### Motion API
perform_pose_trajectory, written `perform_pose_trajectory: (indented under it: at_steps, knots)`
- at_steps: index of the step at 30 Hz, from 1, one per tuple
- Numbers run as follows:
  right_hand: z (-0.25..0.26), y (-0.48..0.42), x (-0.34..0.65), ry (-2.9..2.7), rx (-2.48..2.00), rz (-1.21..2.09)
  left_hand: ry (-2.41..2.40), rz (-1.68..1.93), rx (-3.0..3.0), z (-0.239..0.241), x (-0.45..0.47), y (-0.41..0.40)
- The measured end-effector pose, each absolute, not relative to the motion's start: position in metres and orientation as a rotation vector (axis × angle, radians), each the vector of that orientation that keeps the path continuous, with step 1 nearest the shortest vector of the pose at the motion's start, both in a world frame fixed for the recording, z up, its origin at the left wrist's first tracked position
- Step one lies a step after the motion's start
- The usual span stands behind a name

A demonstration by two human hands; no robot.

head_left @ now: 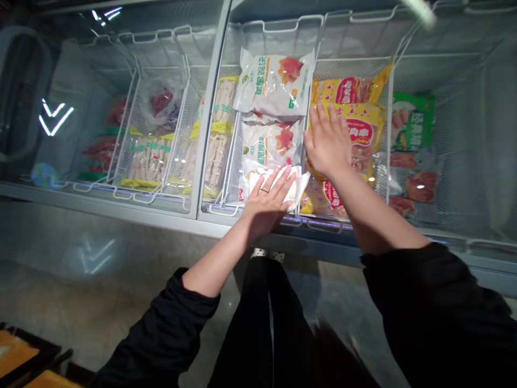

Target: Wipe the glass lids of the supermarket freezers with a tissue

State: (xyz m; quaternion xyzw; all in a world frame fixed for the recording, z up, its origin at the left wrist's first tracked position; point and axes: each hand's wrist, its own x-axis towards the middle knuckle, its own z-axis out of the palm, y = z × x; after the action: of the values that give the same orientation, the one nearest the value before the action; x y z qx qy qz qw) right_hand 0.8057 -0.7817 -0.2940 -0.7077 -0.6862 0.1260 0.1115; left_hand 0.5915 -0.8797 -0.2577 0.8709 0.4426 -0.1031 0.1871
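My left hand (271, 200), with a ring on one finger, lies over a white cloth (301, 186) and holds it under its stretched fingers. Both are at the front of the freezer, above white bags of chicken pieces (278, 83). Farther right, my right hand (330, 137) is flat with its fingers extended and holds nothing. It covers part of a yellow food bag (369, 121). Reflections suggest a glass cover (456, 81) under the hands, but whether each palm touches it I cannot tell.
White wire baskets (323, 32) divide the chest freezer. To the left lie bags of pale sticks (147, 156) with yellow edges; to the right, a green bag (412, 121). A grey frame bar (208, 108) runs front to back. Orange items (16, 350) stand at the lower left.
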Motion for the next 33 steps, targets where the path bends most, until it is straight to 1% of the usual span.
perform_pose_trajectory:
  at_steps: [3,5,9,11,15,18,21,25,29,33]
  knots:
    - [-0.294,-0.785,0.807,-2.026,-2.069,0.398,1.337,-0.261,2.396,-0.261,0.583,-0.869]
    - [-0.293,-0.796,0.807,-2.040,-2.068,0.421,1.419,-0.234,2.369,-0.262,0.573,-0.878]
    - [-0.287,-0.833,0.805,-2.049,-2.100,0.418,1.359,-0.245,2.398,-0.261,0.567,-0.912]
    - [-0.285,-0.852,0.805,-2.066,-2.122,0.404,1.324,-0.244,2.407,-0.261,0.576,-0.915]
    - [-0.287,-0.873,0.806,-2.115,-2.155,0.348,1.284,-0.187,2.431,-0.261,0.596,-0.881]
    - [-0.292,-0.875,0.807,-2.100,-2.190,0.291,1.387,-0.159,2.381,-0.261,0.596,-0.861]
    - [-0.297,-0.875,0.806,-2.022,-2.224,0.231,1.455,-0.161,2.351,-0.262,0.589,-0.873]
    - [-0.298,-0.876,0.804,-1.924,-2.271,0.186,1.350,-0.132,2.456,-0.268,0.599,-0.895]
    - [-0.299,-0.877,0.804,-1.892,-2.281,0.215,1.281,-0.118,2.507,-0.272,0.626,-0.865]
    - [-0.302,-0.877,0.804,-1.878,-2.224,0.245,1.424,-0.113,2.446,-0.270,0.635,-0.847]
